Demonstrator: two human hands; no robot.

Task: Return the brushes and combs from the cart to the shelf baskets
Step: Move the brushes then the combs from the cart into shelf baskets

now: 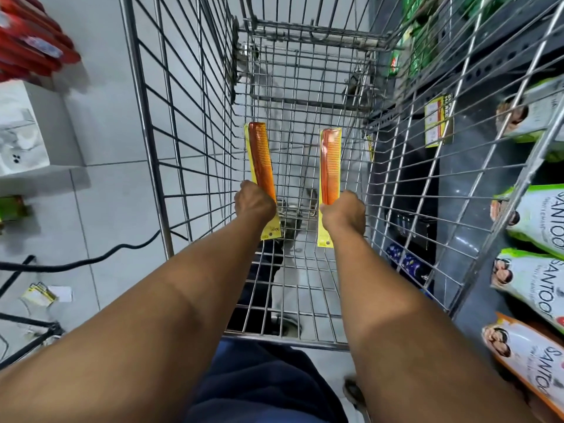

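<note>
Both my arms reach down into a wire shopping cart (171, 154). My left hand (254, 203) grips an orange comb on a yellow backing card (261, 157), its far end pointing away from me. My right hand (345, 213) grips a second orange comb on a yellow card (329, 166), held parallel to the first. Both combs are above the cart's wire floor. I see no other brush or comb in the cart. No shelf basket is in view.
A grey shelf (476, 166) stands to the right of the cart with white and green pouches (531, 221) and green packs at the top. Red packs (27, 38) and a white box (21, 129) sit on the left. A black cable (91, 261) lies on the tiled floor.
</note>
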